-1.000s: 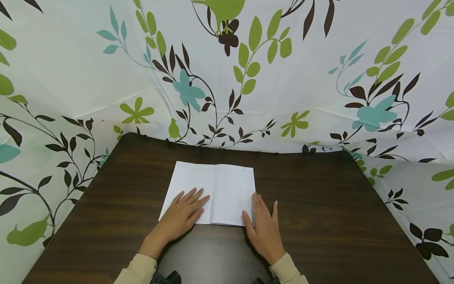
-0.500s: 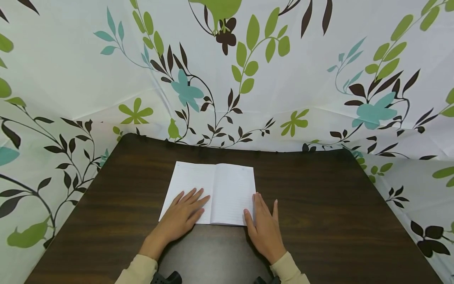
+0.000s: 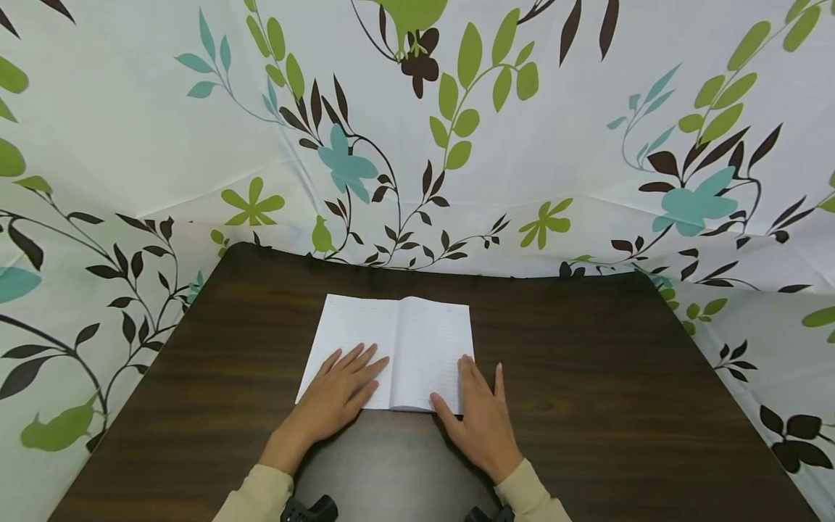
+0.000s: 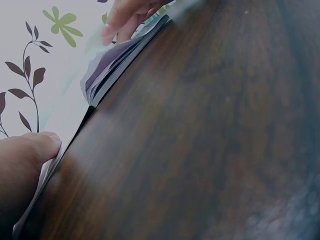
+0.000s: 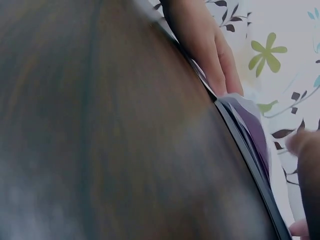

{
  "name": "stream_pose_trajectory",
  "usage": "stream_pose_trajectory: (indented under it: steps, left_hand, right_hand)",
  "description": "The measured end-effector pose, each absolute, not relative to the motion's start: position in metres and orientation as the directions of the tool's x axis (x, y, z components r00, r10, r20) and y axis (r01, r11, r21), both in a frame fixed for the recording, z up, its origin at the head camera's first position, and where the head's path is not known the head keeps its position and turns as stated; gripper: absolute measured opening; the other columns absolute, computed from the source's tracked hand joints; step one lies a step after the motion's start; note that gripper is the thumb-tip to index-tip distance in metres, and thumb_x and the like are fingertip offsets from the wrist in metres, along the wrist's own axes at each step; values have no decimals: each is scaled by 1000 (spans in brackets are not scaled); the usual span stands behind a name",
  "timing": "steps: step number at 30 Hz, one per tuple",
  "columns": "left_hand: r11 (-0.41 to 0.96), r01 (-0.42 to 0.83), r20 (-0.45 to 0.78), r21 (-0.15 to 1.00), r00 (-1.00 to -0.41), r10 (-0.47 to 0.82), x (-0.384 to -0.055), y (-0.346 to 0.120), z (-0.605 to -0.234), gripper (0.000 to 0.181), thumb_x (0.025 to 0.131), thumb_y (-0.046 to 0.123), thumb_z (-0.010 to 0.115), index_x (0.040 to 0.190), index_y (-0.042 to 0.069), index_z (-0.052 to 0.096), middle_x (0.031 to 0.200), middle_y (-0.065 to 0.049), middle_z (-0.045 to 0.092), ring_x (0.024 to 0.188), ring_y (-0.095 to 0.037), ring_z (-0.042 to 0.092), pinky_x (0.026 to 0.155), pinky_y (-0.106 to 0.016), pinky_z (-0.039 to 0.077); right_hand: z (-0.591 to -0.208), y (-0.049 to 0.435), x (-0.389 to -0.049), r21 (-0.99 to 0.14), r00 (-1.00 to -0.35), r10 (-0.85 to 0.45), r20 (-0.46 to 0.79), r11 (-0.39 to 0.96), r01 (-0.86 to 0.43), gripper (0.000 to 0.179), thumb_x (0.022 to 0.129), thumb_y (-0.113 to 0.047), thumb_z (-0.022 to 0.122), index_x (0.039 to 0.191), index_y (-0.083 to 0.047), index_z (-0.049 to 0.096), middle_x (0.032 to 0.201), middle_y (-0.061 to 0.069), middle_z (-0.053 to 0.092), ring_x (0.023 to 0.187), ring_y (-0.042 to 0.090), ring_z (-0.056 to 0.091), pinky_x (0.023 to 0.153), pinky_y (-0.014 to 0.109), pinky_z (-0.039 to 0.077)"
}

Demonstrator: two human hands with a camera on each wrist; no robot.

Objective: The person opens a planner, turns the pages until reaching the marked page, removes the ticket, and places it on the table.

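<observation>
An open lined notebook (image 3: pixel 430 341) lies on the dark wooden table, its right-hand pages bulging near the fold. My left hand (image 3: pixel 339 397) rests on the left page with its fingers spread; in the left wrist view its thumb (image 4: pixel 47 145) presses close to the lower edge. At the right edge of the notebook, my right hand (image 3: pixel 484 420) has its fingers extended along the border and its thumb over the lower corner of the page. From the right wrist view, the sheet edges (image 5: pixel 252 132) arch up in a stack above the dark cover.
The brown table (image 3: pixel 587 391) reaches back to a white curtain (image 3: pixel 561 138) printed with green, blue and dark leaves. A grey sheen shows on the tabletop between the forearms. Dark wrist devices (image 3: pixel 312 509) sit under the beige sleeves (image 3: pixel 261 493).
My right hand has shifted slightly left over the page edge, its thumb farther in. The right-hand pages have risen into a bulge near the fold. My left hand stays in place.
</observation>
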State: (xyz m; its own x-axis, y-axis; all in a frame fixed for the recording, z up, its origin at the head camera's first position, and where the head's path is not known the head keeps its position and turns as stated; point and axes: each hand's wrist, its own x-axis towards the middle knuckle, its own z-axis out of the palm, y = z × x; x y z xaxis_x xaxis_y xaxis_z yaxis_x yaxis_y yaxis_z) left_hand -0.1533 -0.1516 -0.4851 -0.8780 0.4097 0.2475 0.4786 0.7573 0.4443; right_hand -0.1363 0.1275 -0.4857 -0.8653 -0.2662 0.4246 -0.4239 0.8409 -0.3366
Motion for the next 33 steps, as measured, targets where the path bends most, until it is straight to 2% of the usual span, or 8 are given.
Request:
stream_pose_trajectory:
  steps: [6,11,16,19,23,26,33]
  left_hand:
    - [757,479,244,445,-878,413,-155,-150,-485,45,107,31,56,150,20,57,160,-10,45,151,-33,36,123,-59,19]
    - [753,477,227,453,-879,420,-155,-149,-487,45,108,31,56,151,19,56,161,-10,44,152,-32,34,123,-59,18]
    - [755,478,233,448,-878,417,-154,-149,-488,45,107,31,56,151,19,57,160,-10,45,151,-33,36,123,-59,19]
    - [755,482,244,444,-876,415,-154,-149,-488,45,107,30,57,151,19,57,159,-10,46,151,-33,37,122,-59,20]
    - [754,485,246,442,-874,418,-154,-149,-488,45,107,30,57,151,19,57,159,-10,46,151,-33,37,122,-59,20]
    - [757,483,238,441,-876,420,-154,-150,-487,45,108,31,56,151,19,56,160,-9,45,151,-32,36,123,-59,20]
    - [764,471,228,442,-882,412,-154,-152,-486,46,108,33,56,151,19,56,160,-8,44,152,-32,35,123,-58,19]
  right_hand:
    - [-483,117,-138,-312,-863,-312,398,838,-447,101,91,-68,66,146,14,47,148,26,53,141,32,51,118,72,13]
    - [-483,113,-140,-265,-832,-340,439,836,-481,104,88,-72,66,144,15,50,143,26,58,138,32,55,115,75,17]
    - [-484,115,-141,-215,-790,-361,495,831,-514,87,88,-57,75,136,14,58,137,26,64,130,32,61,112,77,21]
    - [-485,120,-140,-216,-770,-367,521,817,-535,75,84,-41,83,132,13,62,135,25,65,127,33,63,111,78,21]
    - [-486,129,-136,-243,-756,-350,553,800,-548,68,78,-16,86,135,13,61,133,23,67,124,34,64,110,79,21]
    - [-486,137,-133,-254,-758,-311,573,812,-526,72,76,-3,85,141,12,55,132,22,68,123,36,65,109,79,22]
    - [-482,145,-135,-323,-779,-182,599,835,-444,90,73,7,86,152,7,43,134,24,65,127,39,61,111,79,20]
